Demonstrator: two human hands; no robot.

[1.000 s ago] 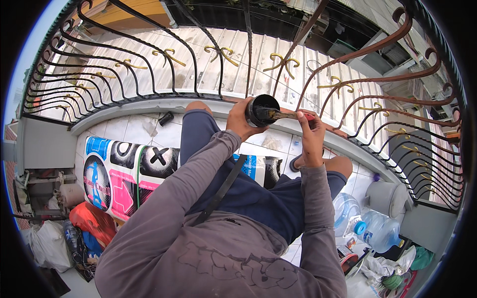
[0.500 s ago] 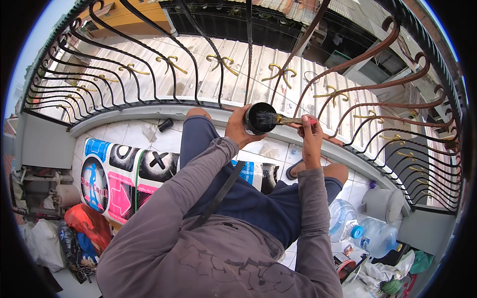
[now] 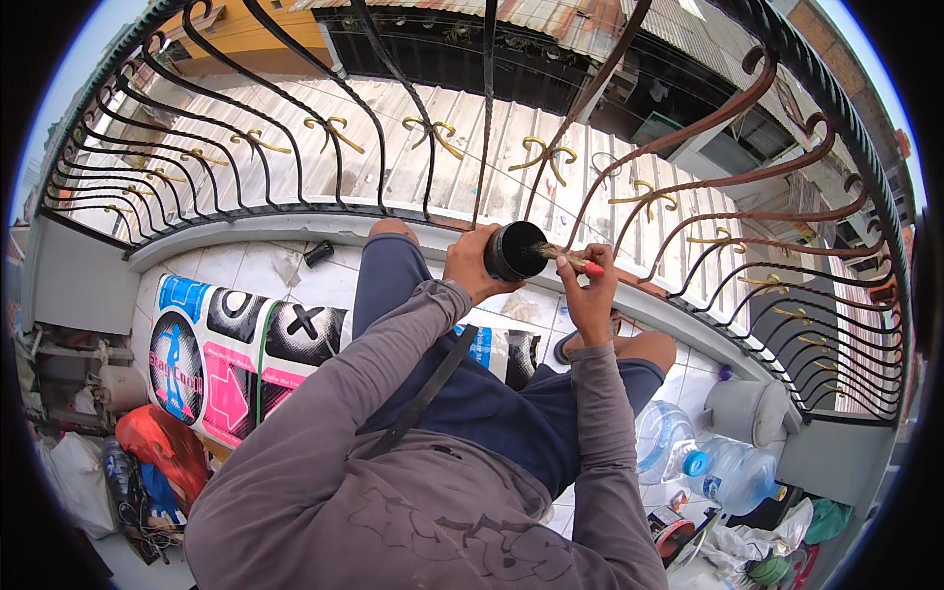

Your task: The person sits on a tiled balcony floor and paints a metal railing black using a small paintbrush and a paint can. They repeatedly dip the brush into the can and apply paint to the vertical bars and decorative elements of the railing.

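Wrapped around the side of a small black can is my left hand, which keeps the can tilted so its dark inside shows. My right hand pinches a paintbrush with a worn, paint-smeared body and a red handle end. The brush's bristles reach into the mouth of the can, and their tips are hard to see against the dark inside. Just beyond both hands stands the curved metal railing, its bars partly black and partly reddish brown, with gold-coloured ornaments.
A printed wrapped bundle lies at the left on the tiled floor, with a small black cup-like object nearby. Large clear water bottles and a grey bucket stand at the right. Bags fill the lower left.
My right hand has moved left and slightly down, closer to the can, pushing the brush deeper into it. The can's mouth is turned more to the right. The view has shifted slightly.
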